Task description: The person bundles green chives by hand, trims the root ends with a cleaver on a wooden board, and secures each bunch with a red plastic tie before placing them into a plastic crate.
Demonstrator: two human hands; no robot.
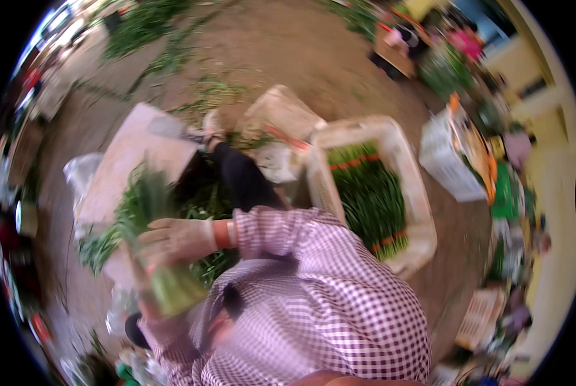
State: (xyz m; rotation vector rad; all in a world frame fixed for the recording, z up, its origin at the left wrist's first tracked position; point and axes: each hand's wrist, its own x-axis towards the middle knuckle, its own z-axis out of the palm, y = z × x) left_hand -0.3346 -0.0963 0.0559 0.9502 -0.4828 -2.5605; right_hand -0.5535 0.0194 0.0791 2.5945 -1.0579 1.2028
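Note:
A bunch of long green chives point(175, 286), pale at its stem end, is between my hands in front of my left side, blurred by motion. My right hand point(178, 241), in a pale glove, lies across the bunch from the right with its fingers around it. On the bunch's left side my left hand point(132, 267) grips it, smeared and partly hidden by the stems. The leafy ends reach up over a pale board point(124, 154), where more loose greens point(95, 248) lie at the near edge. Dark green leaves point(217, 267) lie below my right wrist.
A white plastic crate point(423, 222) on my right holds bunches of chives tied with orange bands. Beyond my leg lies a pale container point(281, 106) with plant scraps. A white box point(449, 157) stands farther right. Clear plastic bags point(82, 170) lie beside the board.

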